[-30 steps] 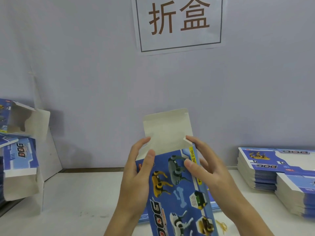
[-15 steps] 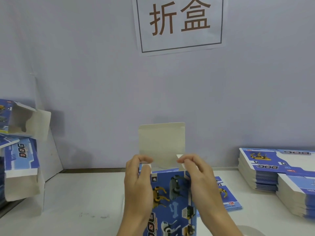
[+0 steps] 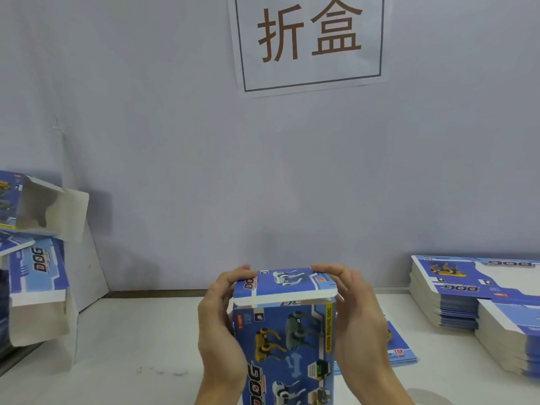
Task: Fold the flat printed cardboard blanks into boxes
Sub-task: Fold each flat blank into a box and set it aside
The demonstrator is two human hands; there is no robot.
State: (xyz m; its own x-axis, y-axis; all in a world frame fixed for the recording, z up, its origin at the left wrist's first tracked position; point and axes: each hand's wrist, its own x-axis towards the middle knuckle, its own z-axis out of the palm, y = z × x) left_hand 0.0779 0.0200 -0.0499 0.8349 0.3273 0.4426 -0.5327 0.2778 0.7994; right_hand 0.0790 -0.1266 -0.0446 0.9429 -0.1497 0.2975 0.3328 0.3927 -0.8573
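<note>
White table [image 3: 146,331], box [image 3: 287,340] between hands [image 3: 289,317]

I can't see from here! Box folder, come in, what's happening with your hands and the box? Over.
Both hands, left and right, gripping the blue dog box. Top flap folded down, not fully tucked. Nothing in the way.

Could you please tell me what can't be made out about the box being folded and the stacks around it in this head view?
- Bottom end of the upright blue printed cardboard box: cut off by the lower edge.
- Whether its top lid flap is tucked in: hidden under the flap and the fingers of the left hand and right hand.
- Stack of flat blue blanks: runs past the right edge.
- Flat blank on the table: mostly behind the right hand.
</note>
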